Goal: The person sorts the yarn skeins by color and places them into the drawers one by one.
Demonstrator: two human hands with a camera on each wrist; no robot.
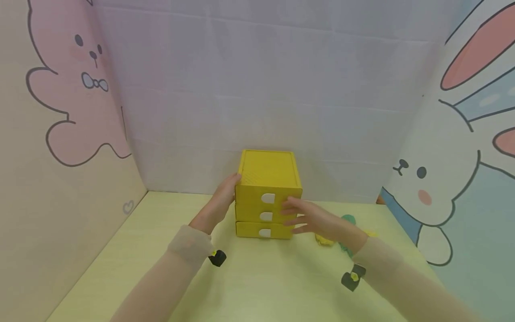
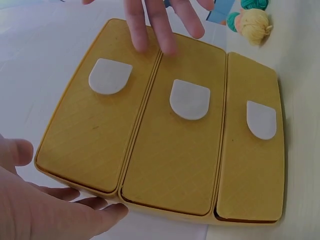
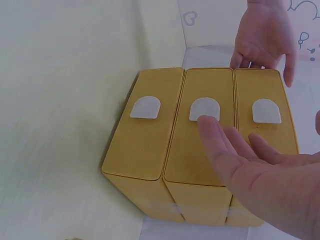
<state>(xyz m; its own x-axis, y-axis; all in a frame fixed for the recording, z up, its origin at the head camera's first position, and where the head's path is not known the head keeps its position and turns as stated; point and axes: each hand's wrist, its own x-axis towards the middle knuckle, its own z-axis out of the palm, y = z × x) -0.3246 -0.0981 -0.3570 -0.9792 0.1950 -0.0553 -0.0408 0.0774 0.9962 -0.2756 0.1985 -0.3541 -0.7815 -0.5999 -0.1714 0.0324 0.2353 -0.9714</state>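
A yellow cabinet (image 1: 270, 167) of three stacked drawers, each with a white tab handle, stands on the table. My left hand (image 1: 220, 200) lies along its left side, fingers extended against the wall near the top drawer (image 2: 85, 130). In front of the right part of the drawer fronts is my right hand (image 1: 311, 218), its fingers spread and holding nothing. The right wrist view shows those fingers before the middle drawer (image 3: 200, 150); whether they touch it I cannot tell. Every drawer looks closed.
Right of the cabinet, partly behind my right arm, are yellow (image 2: 255, 26) and green yarn balls (image 2: 254, 4). A pale curtain (image 1: 265, 89) hangs at the back. Side walls bear a pink bear (image 1: 76, 98) and a white rabbit (image 1: 438, 165).
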